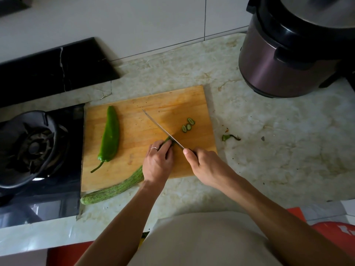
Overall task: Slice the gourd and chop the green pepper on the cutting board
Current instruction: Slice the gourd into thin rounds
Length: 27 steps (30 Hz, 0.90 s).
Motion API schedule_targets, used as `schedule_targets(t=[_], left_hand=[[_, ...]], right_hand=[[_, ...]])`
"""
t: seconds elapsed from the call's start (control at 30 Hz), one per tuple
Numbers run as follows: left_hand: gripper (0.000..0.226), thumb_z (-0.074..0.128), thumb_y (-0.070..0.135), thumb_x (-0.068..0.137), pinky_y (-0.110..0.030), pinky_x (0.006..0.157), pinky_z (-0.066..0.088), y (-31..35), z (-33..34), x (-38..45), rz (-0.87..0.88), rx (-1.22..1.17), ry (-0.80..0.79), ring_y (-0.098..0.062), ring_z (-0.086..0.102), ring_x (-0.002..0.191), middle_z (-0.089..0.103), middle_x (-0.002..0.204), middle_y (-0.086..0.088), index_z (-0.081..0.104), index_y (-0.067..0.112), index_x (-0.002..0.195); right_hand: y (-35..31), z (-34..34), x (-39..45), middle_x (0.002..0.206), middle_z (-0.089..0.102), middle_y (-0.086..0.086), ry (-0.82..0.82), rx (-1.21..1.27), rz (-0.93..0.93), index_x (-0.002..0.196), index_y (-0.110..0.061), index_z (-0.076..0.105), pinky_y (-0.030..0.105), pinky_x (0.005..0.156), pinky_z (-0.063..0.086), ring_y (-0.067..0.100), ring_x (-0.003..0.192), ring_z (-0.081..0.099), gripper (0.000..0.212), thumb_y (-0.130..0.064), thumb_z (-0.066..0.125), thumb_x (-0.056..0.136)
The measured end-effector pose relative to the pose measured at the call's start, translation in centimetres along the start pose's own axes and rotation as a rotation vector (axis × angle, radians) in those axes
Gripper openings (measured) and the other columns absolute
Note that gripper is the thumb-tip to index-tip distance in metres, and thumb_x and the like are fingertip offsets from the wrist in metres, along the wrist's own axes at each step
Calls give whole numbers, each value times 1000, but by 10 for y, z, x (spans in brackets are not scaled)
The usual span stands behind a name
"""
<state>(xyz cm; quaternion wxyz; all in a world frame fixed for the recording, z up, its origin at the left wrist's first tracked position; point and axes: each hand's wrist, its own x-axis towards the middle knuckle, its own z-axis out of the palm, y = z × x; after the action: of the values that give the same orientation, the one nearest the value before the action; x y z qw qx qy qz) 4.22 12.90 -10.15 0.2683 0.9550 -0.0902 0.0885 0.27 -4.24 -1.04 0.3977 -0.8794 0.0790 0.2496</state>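
Knife (163, 129) at the gourd's (115, 189) tip
Left hand (157, 164) grips the ribbed gourd beside the blade; right hand (201, 164) clasps the handle.

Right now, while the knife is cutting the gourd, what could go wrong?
1. The left hand grips the gourd right beside the knife; its fingertips sit almost against the blade, so a slip could cut them.
2. The gourd's long tail hangs off the cutting board onto the counter, so it may roll or shift under pressure.
3. The cut slices lie close behind the blade and may get pushed around.
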Motion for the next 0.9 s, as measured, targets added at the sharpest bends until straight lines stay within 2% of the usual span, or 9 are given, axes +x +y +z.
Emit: schedule_targets(t=[0.1,0.2,0.27,0.4,0.53,0.63,0.73,0.83,0.9], left_hand=[[27,73,5,85,-35,68,57,-1,0,0,-4,4,-3,-30,65,97,70,106,-9,75,10,111],[27,73,5,85,-36,70,57,-1,1,0,2,10,0,-32,65,97,70,106,-10,75,10,111],[27,74,5,85,-36,69,57,0,1,-1,0,27,4,-32,65,97,71,106,-9,75,11,111],[24,74,6,85,-36,68,57,1,2,-1,-7,37,13,-30,65,95,71,106,-7,76,11,108],[21,73,5,84,-36,67,56,1,3,-1,1,40,23,-32,64,92,71,103,-7,76,10,104],[16,63,13,89,-35,63,54,3,2,0,4,33,43,-33,64,90,71,98,-7,76,10,98],[26,52,22,92,-33,61,52,4,0,-1,40,10,51,-33,62,85,70,95,-6,75,10,94],[20,59,18,92,-33,66,54,-1,1,-1,38,11,48,-30,62,89,71,100,-4,76,13,101],[19,64,13,90,-33,67,54,-3,3,-1,25,16,54,-28,62,91,71,103,-3,76,13,105]], right_hand=[[-2,0,1,81,62,12,23,26,30,83,-13,51,32,52,39,24,63,56,52,-57,30,102],[-4,0,1,83,59,10,-13,10,-3,90,-14,53,35,62,42,27,72,56,49,-53,27,104],[-6,0,2,85,57,11,-24,6,-8,99,-10,56,34,60,39,26,72,53,47,-48,29,105],[-9,8,6,76,58,9,13,37,41,84,-16,49,35,59,43,26,66,57,48,-56,30,102],[-13,10,11,73,55,3,20,28,34,90,-15,53,36,62,44,25,68,58,50,-57,28,102],[-16,14,19,77,58,4,27,26,19,95,-14,55,34,66,44,29,75,60,51,-56,28,102],[-19,18,24,78,56,4,33,-1,24,99,-13,56,32,65,40,27,73,54,52,-56,27,103],[-13,16,17,74,55,4,24,-15,42,94,-12,53,34,62,40,27,70,55,51,-55,28,103],[-5,16,9,82,61,11,29,-22,51,93,-11,53,34,62,41,28,73,59,52,-55,29,102]])
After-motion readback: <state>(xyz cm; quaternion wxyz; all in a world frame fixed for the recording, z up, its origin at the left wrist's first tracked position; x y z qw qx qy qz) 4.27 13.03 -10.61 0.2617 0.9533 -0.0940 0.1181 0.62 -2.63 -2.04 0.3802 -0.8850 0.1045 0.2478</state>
